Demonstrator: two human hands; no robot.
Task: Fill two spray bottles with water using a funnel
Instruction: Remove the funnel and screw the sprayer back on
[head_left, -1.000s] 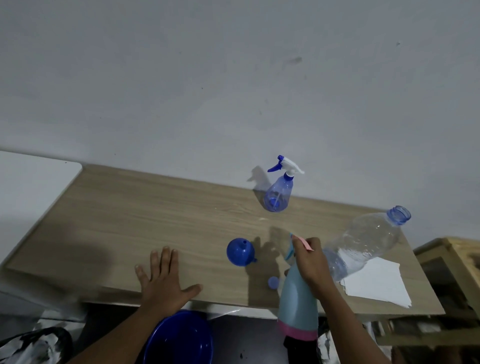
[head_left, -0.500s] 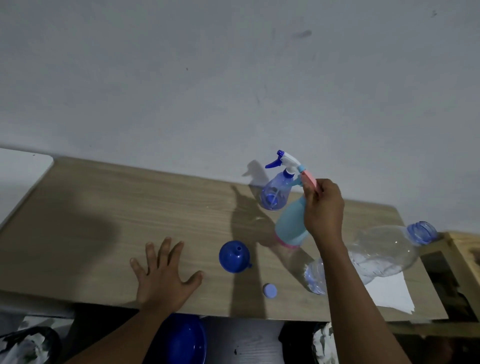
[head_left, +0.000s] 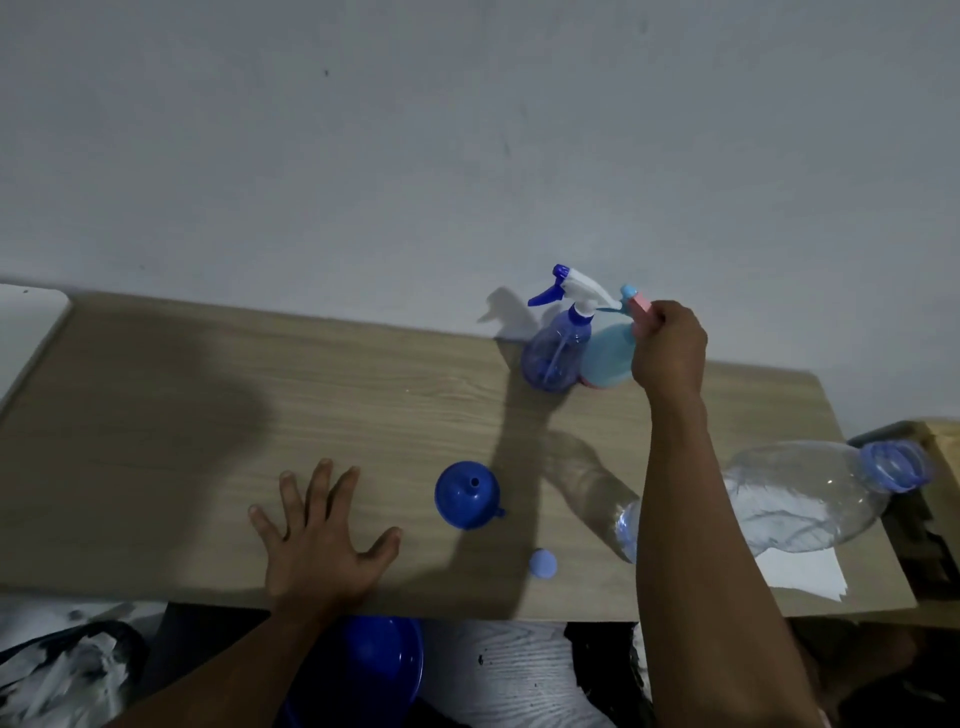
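Single wide-angle head view, forward and down over the wooden table toward the wall.

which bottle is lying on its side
The large clear plastic water bottle; the translucent dark blue spray bottle and the light blue spray bottle are upright.

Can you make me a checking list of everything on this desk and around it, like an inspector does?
Surface: wooden table, with shadows across it.
Job's things: blue spray bottle and light blue spray bottle upright side by side at the back; blue funnel near the front; clear water bottle, uncapped and partly filled, at the right; small blue cap by the front edge.
Clutter: white paper at the right front corner.
Hands: left hand flat on the table, fingers spread; right hand grips the light blue spray bottle's head.
Cables: nothing seen.
Surroundings: grey wall behind; blue basin below the table; wooden stand at the right.
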